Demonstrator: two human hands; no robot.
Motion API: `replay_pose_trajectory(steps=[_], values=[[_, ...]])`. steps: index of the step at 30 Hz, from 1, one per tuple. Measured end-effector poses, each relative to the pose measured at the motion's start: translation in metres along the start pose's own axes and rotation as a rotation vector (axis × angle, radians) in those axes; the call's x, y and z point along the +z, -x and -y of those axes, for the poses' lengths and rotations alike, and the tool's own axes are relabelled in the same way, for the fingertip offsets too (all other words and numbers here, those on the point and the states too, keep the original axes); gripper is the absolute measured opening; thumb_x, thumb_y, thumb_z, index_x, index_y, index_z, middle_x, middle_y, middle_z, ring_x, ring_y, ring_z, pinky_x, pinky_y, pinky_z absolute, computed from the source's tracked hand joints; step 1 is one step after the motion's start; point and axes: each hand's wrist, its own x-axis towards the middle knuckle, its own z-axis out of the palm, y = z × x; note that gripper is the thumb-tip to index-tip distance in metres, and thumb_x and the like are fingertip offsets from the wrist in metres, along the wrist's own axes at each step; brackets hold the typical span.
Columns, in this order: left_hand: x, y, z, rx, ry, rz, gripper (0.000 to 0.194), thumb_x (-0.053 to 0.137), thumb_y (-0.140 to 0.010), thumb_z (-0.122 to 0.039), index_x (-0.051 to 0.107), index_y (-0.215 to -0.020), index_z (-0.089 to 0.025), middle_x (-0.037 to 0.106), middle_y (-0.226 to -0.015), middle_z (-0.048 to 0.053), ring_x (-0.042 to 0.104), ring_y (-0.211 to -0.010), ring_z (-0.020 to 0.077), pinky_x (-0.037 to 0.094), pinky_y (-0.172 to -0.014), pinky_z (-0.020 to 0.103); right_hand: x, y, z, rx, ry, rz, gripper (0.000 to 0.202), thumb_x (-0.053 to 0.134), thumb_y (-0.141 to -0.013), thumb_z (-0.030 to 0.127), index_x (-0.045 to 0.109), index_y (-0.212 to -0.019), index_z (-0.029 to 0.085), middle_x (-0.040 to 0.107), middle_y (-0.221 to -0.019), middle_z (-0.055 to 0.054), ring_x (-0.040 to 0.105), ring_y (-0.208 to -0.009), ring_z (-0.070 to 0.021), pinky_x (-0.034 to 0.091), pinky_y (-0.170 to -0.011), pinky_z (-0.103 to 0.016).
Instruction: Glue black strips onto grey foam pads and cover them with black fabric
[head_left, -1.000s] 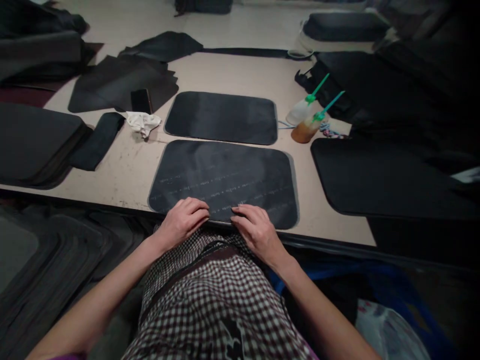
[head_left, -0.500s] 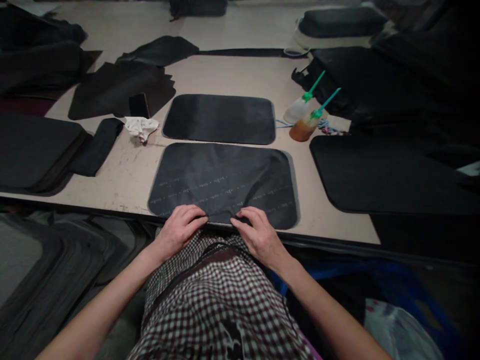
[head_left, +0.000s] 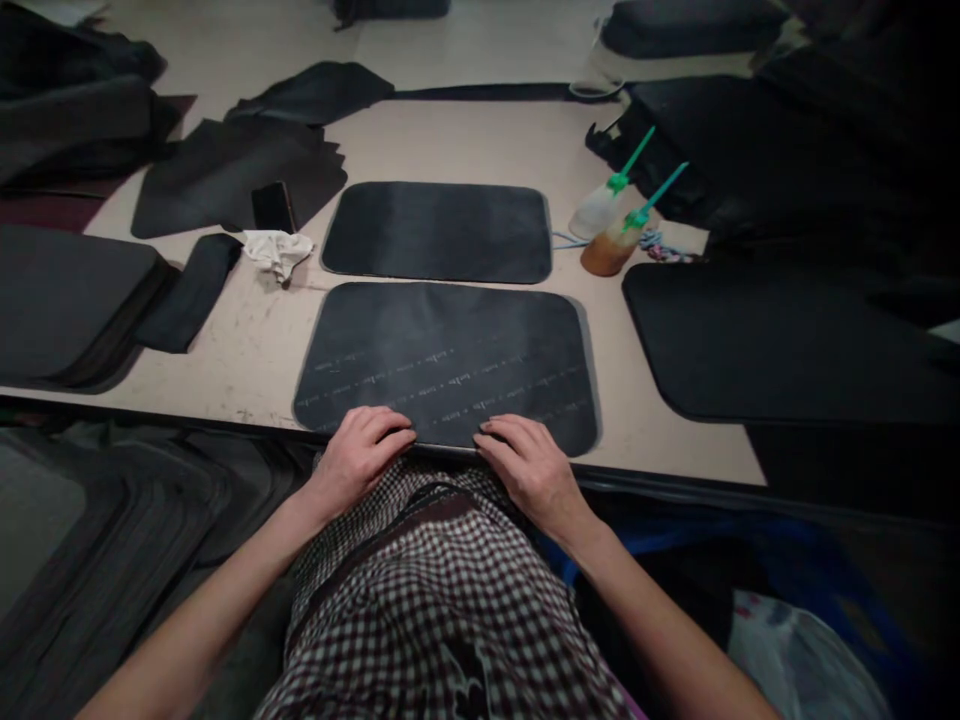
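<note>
As fingers (head_left: pixel 512 433) of L hand (head_left: pixel 362 455) & R hand (head_left: pixel 534 472) pinch its near edge (head_left: pixel 446 446), black rounded-rect fabric sheet (head_left: pixel 442 345) w/ white print already lies flat, grey border (head_left: pixel 591 372) uncovered at R.

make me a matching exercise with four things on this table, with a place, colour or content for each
1. crumpled wad
2. phone
3. printed panel
4. nearer squeeze bottle

A. touched by the left hand and right hand
B. amber liquid inside
C. white
D. just beyond the wad

Pairs: 1-C, 2-D, 3-A, 4-B
</note>
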Motion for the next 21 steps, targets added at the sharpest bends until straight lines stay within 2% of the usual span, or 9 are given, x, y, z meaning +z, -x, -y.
replay_pose_trajectory(steps=[9,12,15,18,21], values=[[0.003,0.0,0.0,-0.042,0.027,-0.022,0.022,0.059,-0.099,-0.02,0.065,-0.12,-0.021,0.067,-0.122,0.011,0.056,-0.117,0.0256,0.046,-0.099,0.045,-0.001,0.002,0.0,0.048,-0.087,-0.028,0.023,0.056,-0.1,0.012,0.069,-0.118,0.019,0.068,-0.121,-0.012,0.059,-0.12,-0.0277,0.054,-0.1,-0.048],[0.0,-0.002,-0.004,-0.064,0.056,-0.031,0.017,0.06,-0.099,-0.022,0.065,-0.115,-0.021,0.067,-0.119,0.01,0.057,-0.114,0.0245,0.046,-0.098,0.043,-0.009,0.0,0.0,0.067,-0.137,-0.036,0.019,0.056,-0.1,0.012,0.069,-0.113,0.018,0.066,-0.124,-0.013,0.057,-0.123,-0.0276,0.054,-0.103,-0.048],[-0.012,-0.006,-0.002,-0.091,0.072,-0.05,0.019,0.061,-0.099,-0.027,0.064,-0.117,-0.022,0.066,-0.121,0.01,0.057,-0.116,0.0247,0.045,-0.099,0.044,-0.024,-0.006,-0.007,0.083,-0.088,-0.045,0.015,0.058,-0.1,0.016,0.069,-0.11,0.02,0.064,-0.133,-0.012,0.057,-0.125,-0.029,0.051,-0.106,-0.052],[-0.03,-0.02,0.013,-0.16,0.054,-0.097,0.028,0.061,-0.1,-0.032,0.06,-0.126,-0.023,0.062,-0.131,0.012,0.055,-0.123,0.0255,0.044,-0.103,0.045,-0.037,-0.026,-0.025,0.099,0.07,-0.078,0.023,0.058,-0.101,0.026,0.066,-0.122,0.02,0.058,-0.146,-0.012,0.052,-0.134,-0.0328,0.046,-0.108,-0.056],[-0.043,-0.048,0.041,-0.209,-0.002,-0.138,0.044,0.056,-0.101,-0.039,0.05,-0.142,-0.022,0.053,-0.148,0.014,0.049,-0.136,0.0269,0.04,-0.113,0.048,-0.037,-0.063,-0.043,0.13,0.227,-0.083,0.048,0.056,-0.103,0.038,0.053,-0.144,0.013,0.045,-0.157,-0.019,0.039,-0.146,-0.036,0.039,-0.114,-0.058]])
